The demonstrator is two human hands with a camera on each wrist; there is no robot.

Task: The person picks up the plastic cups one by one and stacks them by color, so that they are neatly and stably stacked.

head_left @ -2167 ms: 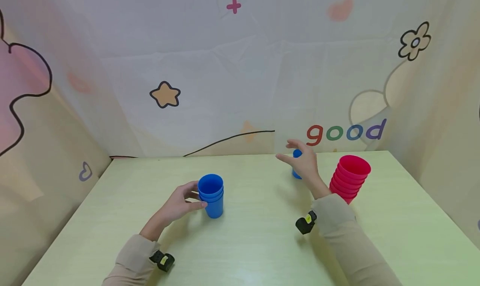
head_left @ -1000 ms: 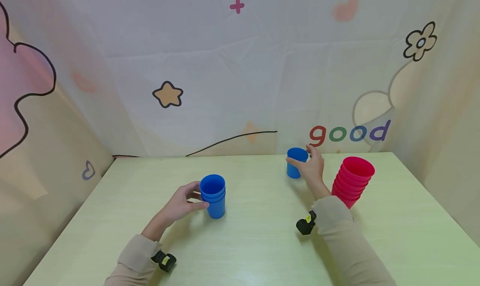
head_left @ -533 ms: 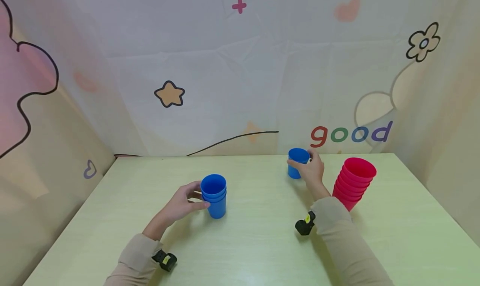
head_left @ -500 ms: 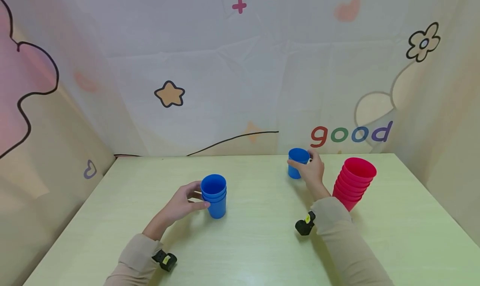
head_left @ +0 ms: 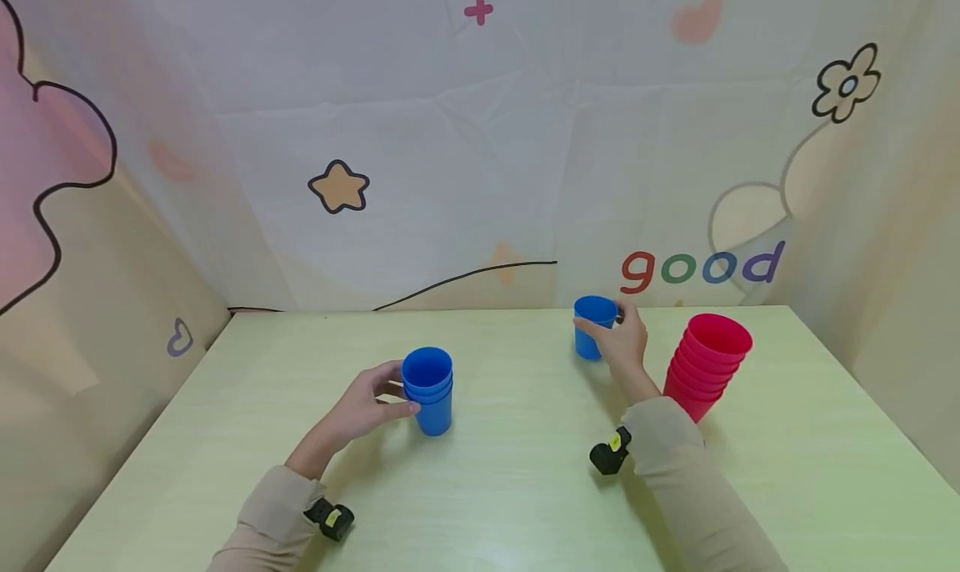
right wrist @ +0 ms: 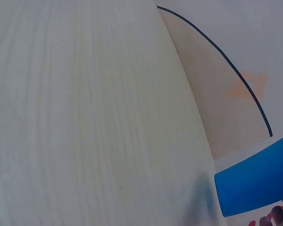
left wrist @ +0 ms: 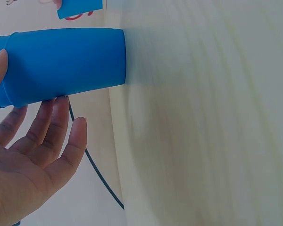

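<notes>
In the head view a stack of blue cups [head_left: 433, 409] stands upright left of the table's middle. My left hand [head_left: 363, 405] holds it from the left, thumb in front and fingers behind. The left wrist view shows that thumb and several fingertips against the blue stack [left wrist: 70, 61]. Farther back on the right, a single blue cup [head_left: 588, 338] is gripped by my right hand [head_left: 626, 338], with the thumb across its near side. Only part of this blue cup [right wrist: 254, 181] and some fingertips show in the right wrist view; whether its base touches the table cannot be told.
A stack of red cups [head_left: 705, 363] stands right of my right hand, its lower part partly behind the sleeve. The pale table [head_left: 510, 489] ends at a printed cloth backdrop [head_left: 420, 205], with cloth sides left and right.
My right hand, earlier spread in front of the single blue cup, has shifted to its right side and taken hold of it. The left hand and its stack stay in place.
</notes>
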